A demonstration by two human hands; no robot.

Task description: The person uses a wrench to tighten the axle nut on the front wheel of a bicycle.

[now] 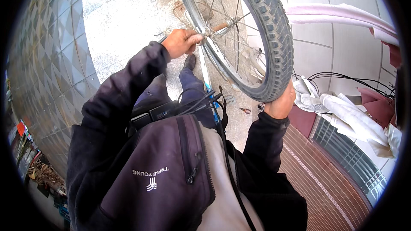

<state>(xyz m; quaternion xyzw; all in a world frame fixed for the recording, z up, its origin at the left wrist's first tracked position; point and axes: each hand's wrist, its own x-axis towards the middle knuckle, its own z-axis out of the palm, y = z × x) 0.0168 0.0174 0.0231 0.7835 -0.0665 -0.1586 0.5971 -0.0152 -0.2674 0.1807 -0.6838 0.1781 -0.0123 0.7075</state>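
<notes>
Jacket (165, 152) nearest, your left hand (182, 42) pinched something unclear beside the hub (221, 26); your right hand (281, 103), finger spread untellable, needed to hold the tyre (279, 38) steady

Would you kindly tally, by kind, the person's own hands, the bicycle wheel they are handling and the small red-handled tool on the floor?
Hands: 2, the left hand and the right hand
Bicycle wheel: 1
Small red-handled tool: 1
Total: 4
</notes>
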